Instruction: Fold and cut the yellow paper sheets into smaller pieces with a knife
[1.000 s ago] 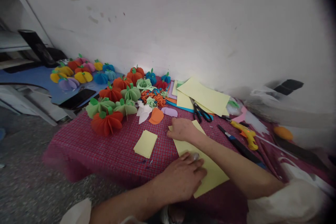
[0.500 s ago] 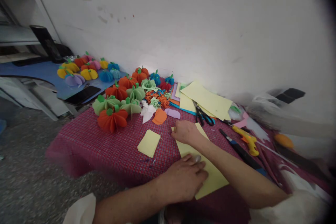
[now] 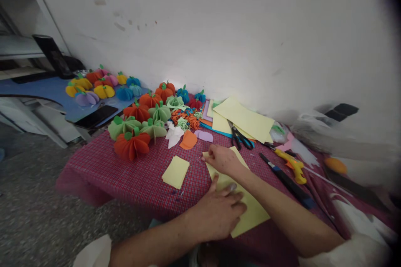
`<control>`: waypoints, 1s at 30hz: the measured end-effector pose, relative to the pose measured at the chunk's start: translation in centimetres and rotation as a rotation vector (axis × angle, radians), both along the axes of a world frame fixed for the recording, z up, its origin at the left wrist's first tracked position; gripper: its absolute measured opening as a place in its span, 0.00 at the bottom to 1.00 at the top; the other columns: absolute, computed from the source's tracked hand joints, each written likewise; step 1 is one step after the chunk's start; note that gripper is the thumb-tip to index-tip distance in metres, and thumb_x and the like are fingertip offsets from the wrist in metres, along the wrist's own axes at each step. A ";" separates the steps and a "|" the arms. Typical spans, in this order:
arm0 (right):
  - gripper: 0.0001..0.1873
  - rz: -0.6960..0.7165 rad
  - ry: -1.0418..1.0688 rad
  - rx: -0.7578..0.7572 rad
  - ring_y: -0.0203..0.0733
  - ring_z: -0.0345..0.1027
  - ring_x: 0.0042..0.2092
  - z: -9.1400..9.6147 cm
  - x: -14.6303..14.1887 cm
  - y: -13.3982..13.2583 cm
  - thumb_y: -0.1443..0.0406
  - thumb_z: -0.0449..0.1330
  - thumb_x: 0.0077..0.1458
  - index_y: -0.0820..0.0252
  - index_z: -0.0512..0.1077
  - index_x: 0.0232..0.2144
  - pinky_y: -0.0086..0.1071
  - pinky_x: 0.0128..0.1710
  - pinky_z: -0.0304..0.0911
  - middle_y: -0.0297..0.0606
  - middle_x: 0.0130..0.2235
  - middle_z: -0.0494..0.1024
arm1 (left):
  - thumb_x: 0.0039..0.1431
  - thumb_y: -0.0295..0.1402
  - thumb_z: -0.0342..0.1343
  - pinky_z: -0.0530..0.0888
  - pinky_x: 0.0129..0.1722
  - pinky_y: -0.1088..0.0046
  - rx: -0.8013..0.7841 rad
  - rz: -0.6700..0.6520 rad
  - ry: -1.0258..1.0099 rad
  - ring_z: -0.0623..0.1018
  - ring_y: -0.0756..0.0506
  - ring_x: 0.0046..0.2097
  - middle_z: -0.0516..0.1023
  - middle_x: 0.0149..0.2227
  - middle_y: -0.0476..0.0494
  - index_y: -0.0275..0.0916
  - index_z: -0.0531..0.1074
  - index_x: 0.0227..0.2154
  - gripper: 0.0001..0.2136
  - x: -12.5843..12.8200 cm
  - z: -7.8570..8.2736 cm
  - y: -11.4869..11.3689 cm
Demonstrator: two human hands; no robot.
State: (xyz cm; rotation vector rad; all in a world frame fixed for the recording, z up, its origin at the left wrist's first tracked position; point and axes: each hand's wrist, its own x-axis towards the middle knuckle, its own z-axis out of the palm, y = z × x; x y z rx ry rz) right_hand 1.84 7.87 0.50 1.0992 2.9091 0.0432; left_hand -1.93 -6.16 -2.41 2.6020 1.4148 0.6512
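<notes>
We find the left hand (image 3: 217,212) open, its fingers spread and laid on a yellow paper sheet (image 3: 252,213). A shiny grey object (image 3: 232,187) shows at its fingers; we cannot tell what it is. The right hand (image 3: 222,159) is at the far left corner of the same sheet, fingers bent; we cannot tell whether they pinch the paper. The sheet lies at a slant on a checked red tablecloth (image 3: 103,175), near its front edge, partly under both hands and the right forearm.

Just left of the sheet we note a small stack of yellow paper pieces (image 3: 176,172). Beyond the right hand lie purple cut pieces (image 3: 204,135), orange cut pieces (image 3: 188,140) and a heap of coloured scraps (image 3: 188,120). Black-handled scissors (image 3: 236,132) rest against larger yellow sheets (image 3: 244,117) near the wall. To the right we record a long dark cutting tool (image 3: 285,180) and a yellow glue gun (image 3: 292,165).

On the left side of the cloth we observe orange and green paper pumpkins (image 3: 132,147). Farther left, on a blue tabletop (image 3: 46,88), more pumpkins in several colours (image 3: 104,91) stand behind a dark phone-like slab (image 3: 97,116).
</notes>
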 end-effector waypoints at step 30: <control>0.13 0.021 0.061 0.026 0.44 0.64 0.43 -0.2 5.3 1.8 0.70 0.48 0.55 0.61 0.71 0.37 0.32 0.40 0.59 0.43 0.38 0.74 | 0.60 0.37 0.44 0.43 0.55 0.42 -0.172 -0.041 0.093 0.54 0.40 0.60 0.57 0.59 0.49 0.53 0.60 0.51 0.16 -0.6 1.5 1.2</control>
